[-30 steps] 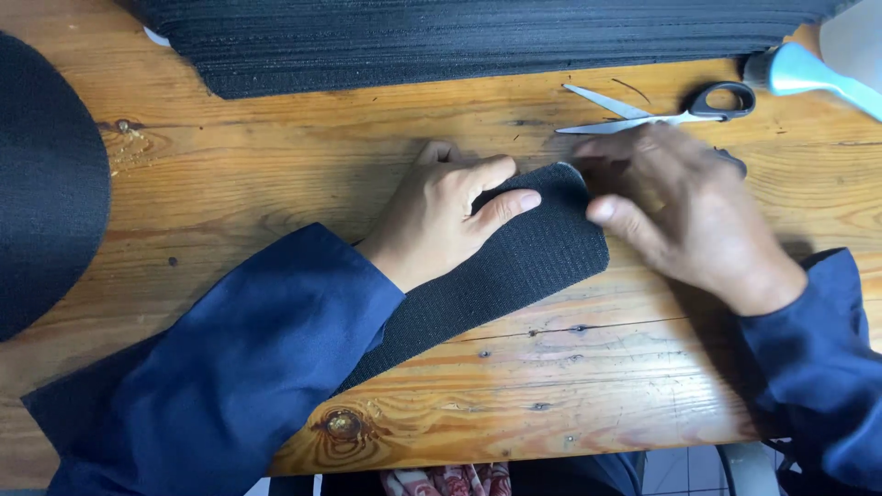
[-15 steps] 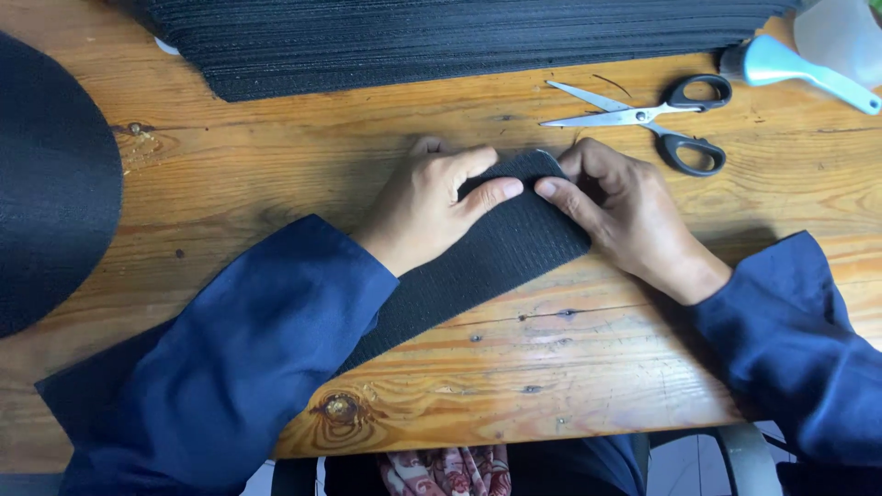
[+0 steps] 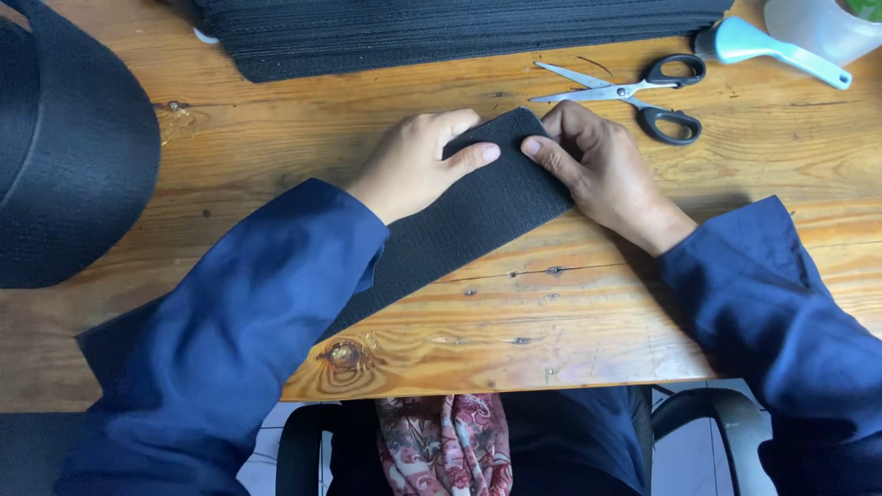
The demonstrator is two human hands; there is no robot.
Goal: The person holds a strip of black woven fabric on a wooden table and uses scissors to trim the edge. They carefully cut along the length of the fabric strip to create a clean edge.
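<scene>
A wide black woven strap [image 3: 469, 216] lies diagonally across the wooden table [image 3: 551, 312], its end folded over near the middle. My left hand [image 3: 418, 165] presses down on the folded end, thumb stretched across it. My right hand [image 3: 602, 170] holds the same end from the right, fingertips on the strap's edge. Both arms wear dark blue sleeves. The strap's lower part runs under my left sleeve toward the table's front edge.
Black-handled scissors [image 3: 634, 92] lie just behind my right hand. A stack of black strap pieces [image 3: 441, 32] fills the back. A large black roll [image 3: 64, 147] sits at the left. A light blue handled tool [image 3: 772, 50] and a clear cup [image 3: 827, 23] are at the far right.
My right hand has slid left along the strap end toward my left hand, and the fold has been pressed flatter. The view has shifted a little.
</scene>
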